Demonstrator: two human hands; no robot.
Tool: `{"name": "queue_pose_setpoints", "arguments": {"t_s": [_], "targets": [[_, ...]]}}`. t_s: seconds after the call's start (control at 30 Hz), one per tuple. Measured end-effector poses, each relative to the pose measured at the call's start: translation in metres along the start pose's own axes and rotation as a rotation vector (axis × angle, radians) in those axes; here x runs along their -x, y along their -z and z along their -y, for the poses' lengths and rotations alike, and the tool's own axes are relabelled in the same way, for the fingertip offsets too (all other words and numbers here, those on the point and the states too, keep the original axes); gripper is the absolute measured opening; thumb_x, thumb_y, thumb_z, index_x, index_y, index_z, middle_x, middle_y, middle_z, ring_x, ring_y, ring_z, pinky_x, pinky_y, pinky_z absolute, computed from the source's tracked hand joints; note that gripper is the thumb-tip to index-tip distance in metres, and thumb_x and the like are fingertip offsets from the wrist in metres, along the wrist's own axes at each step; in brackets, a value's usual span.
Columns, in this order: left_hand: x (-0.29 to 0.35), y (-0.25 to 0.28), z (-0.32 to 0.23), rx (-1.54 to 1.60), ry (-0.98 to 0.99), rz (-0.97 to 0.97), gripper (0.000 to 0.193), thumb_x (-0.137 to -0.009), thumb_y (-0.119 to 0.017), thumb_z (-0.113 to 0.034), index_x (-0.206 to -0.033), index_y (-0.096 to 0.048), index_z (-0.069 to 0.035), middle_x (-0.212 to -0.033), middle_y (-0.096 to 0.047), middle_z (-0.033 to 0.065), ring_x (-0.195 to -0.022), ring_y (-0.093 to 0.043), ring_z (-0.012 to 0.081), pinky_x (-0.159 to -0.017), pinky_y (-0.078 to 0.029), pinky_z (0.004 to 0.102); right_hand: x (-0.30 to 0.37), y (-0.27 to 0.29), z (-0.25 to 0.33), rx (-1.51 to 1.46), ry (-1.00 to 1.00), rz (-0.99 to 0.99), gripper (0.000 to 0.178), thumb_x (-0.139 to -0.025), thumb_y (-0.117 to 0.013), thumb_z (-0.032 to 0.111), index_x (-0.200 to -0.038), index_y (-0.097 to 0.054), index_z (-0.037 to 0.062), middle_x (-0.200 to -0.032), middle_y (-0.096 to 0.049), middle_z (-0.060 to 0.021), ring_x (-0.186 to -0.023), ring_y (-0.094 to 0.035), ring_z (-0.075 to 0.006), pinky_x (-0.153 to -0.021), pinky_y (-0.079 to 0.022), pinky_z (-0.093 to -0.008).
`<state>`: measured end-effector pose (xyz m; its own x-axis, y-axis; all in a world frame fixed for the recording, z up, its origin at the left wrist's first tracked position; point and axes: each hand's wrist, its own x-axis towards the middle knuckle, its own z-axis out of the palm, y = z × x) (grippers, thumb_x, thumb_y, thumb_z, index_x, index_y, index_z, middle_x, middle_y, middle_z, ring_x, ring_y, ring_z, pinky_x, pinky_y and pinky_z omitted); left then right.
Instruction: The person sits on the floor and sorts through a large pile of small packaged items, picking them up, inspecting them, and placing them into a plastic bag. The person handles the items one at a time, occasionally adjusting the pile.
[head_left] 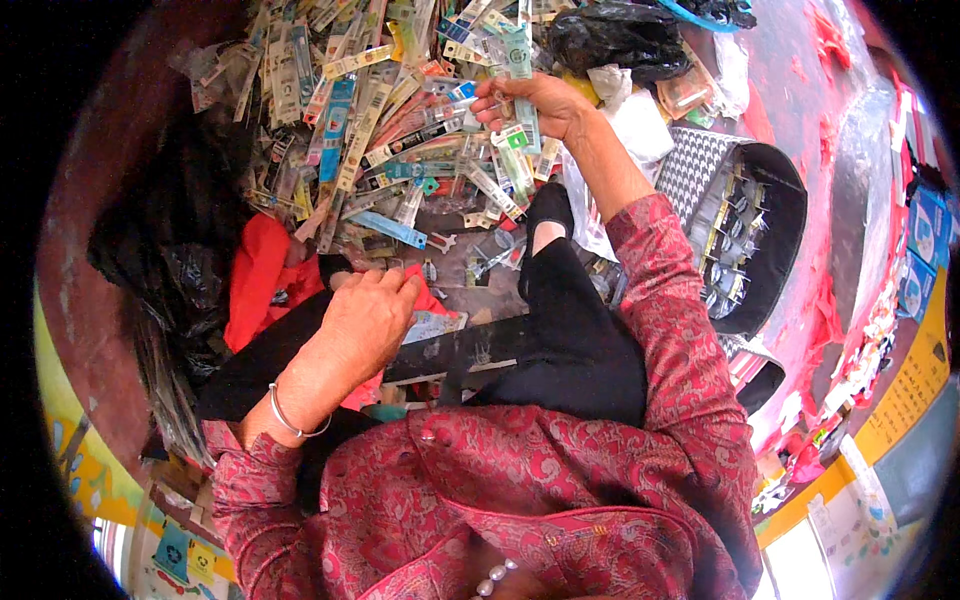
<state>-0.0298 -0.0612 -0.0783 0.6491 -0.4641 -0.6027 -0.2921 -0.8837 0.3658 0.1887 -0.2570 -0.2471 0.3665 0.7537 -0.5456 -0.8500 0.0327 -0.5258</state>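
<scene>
Packets, slim and mostly of clear plastic with coloured cards, lie heaped across the upper middle of the head view. At the right side of this heap we see the right hand, its fingers curled around an upright teal packet at the top of the frame. Left of centre we find the left hand, back upward and fingers bent, above the person's black trousers; we cannot tell whether those fingers grasp anything. A silver bangle circles that wrist.

Just below the heap, a blue packet lies aslant. Red cloth spreads between the left hand and a dark plastic bag at the left. Near the centre we notice a black shoe at the heap's lower edge. Right of the right forearm, a black-and-white patterned bag gapes, with clear packs inside, and a black plastic bag sits crumpled above.
</scene>
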Motion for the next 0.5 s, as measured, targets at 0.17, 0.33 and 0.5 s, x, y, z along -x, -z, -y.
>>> {"name": "queue_pose_setpoints", "arguments": {"t_s": [0.17, 0.33, 0.5], "targets": [[0.001, 0.002, 0.0, -0.006, 0.029, 0.03, 0.039, -0.069, -0.06, -0.013, -0.105, -0.048, -0.004, -0.096, -0.054, 0.0123, -0.086, -0.054, 0.0278, -0.075, -0.044, 0.0363, -0.002, -0.007, 0.001, -0.023, 0.009, 0.014, 0.028, -0.087, -0.043, 0.018, -0.103, -0.049, -0.0045, -0.098, -0.056, -0.0172, -0.085, -0.059, -0.0222, -0.073, -0.051, -0.0338], [-0.004, 0.011, 0.004, 0.309, 0.168, -0.163, 0.046, -0.076, -0.054, -0.011, -0.12, -0.039, -0.005, -0.099, -0.055, 0.016, -0.082, -0.056, 0.0289, -0.07, -0.046, 0.0362, 0.0, -0.042, 0.001, -0.309, 0.019, -0.028, 0.028, -0.086, -0.041, 0.012, -0.108, -0.045, -0.0064, -0.107, -0.051, -0.0195, -0.098, -0.053, -0.0286, -0.084, -0.046, -0.04], [-0.016, 0.019, 0.024, 1.328, 0.326, -0.381, 0.051, -0.081, -0.051, -0.017, -0.127, -0.032, -0.003, -0.116, -0.048, 0.0102, -0.097, -0.049, 0.0167, -0.076, -0.041, 0.0273, 0.021, -0.111, 0.004, -0.375, 0.078, 0.056, 0.027, -0.085, -0.043, 0.005, -0.108, -0.044, -0.0066, -0.108, -0.05, -0.02, -0.101, -0.051, -0.0299, -0.086, -0.045, -0.0405]]}}
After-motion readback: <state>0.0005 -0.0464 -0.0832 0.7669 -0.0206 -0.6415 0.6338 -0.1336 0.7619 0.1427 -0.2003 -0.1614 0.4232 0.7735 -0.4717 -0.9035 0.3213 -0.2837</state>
